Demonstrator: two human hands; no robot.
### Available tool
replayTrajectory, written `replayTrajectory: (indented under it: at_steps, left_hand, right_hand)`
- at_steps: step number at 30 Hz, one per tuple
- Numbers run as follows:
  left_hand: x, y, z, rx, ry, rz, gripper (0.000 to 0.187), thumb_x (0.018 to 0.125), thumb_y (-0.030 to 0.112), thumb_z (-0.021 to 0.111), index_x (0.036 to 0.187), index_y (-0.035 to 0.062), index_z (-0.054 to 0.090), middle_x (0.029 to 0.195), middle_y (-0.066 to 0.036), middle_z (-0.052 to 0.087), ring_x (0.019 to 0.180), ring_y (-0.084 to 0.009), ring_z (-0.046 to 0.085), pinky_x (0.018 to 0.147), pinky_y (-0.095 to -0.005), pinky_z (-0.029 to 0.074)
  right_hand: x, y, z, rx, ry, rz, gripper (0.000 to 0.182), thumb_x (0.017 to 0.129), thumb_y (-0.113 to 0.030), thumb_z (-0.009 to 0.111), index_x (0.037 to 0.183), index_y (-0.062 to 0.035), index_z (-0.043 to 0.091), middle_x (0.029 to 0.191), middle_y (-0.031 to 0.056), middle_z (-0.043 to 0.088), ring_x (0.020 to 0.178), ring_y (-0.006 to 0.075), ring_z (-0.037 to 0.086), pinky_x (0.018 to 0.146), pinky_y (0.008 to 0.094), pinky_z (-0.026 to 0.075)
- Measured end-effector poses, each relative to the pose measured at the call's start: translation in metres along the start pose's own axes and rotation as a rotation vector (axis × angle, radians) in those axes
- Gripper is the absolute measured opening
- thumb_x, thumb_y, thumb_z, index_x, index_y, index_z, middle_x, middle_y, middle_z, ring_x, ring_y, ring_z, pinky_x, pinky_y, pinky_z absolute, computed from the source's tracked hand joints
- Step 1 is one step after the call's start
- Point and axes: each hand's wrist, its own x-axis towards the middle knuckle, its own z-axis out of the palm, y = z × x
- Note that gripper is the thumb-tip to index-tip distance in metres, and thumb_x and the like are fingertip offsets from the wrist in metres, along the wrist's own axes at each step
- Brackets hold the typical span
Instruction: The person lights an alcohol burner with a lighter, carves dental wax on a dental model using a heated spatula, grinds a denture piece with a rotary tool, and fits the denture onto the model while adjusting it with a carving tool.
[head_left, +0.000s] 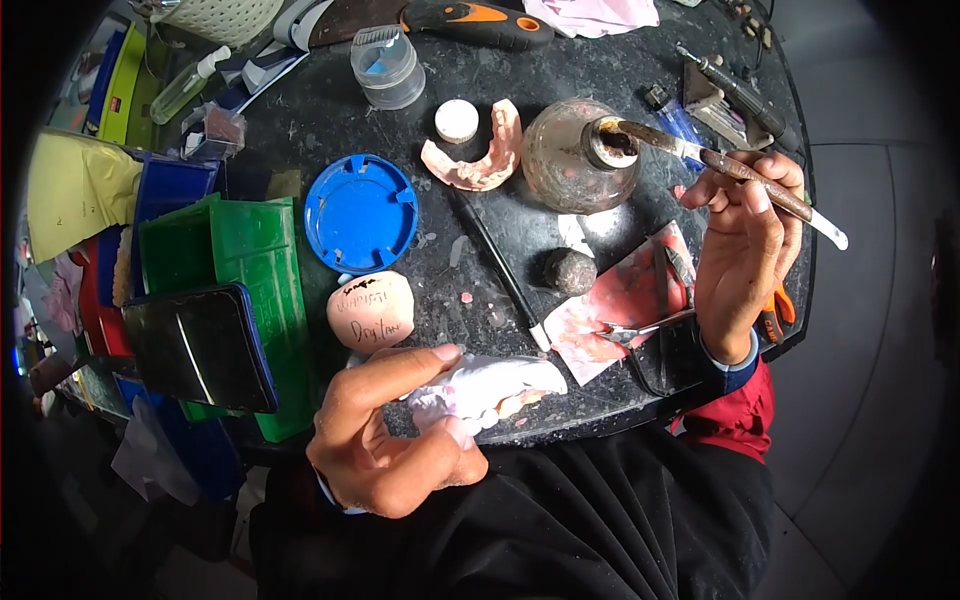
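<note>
Between its thumb and fingers, my left hand [390,435] holds a white dental cast [485,390] with tooth shapes along its lower edge, over the table's near edge. My right hand [740,235] grips a slim brush-like tool [745,172] with a brown shaft and white end. The tool's far tip is at the mouth of a round glass bottle [575,160]. Below the bottle are a dark round lump [570,272] and a pink-stained sheet [600,325] with a metal instrument [650,325] on it. A black pen [500,270] lies left of the lump.
A pink arch-shaped cast [495,155], white cap [457,121], blue lid [361,213] and pink plaster piece with writing [370,312] lie on the table [450,230]. At left, a phone [200,350] leans on a green bin [265,260]. A clear jar [390,75] stands behind.
</note>
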Motion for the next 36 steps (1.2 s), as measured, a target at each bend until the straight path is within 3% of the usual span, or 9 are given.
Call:
replayTrajectory:
  at_steps: [36]
  left_hand:
    - [-0.0028, -0.0005, 0.0013, -0.044, 0.022, -0.07, 0.023, 0.068, 0.009, 0.065, 0.087, 0.0125, 0.051, 0.091, -0.018, 0.056, 0.073, -0.0217, 0.061, 0.053, -0.0241, 0.053]
  right_hand:
    - [-0.0002, -0.0013, 0.0002, 0.019, 0.003, -0.007, 0.019, 0.086, -0.004, 0.048, 0.103, 0.002, 0.042, 0.091, 0.0187, 0.055, 0.071, 0.0226, 0.059, 0.067, 0.0298, 0.05]
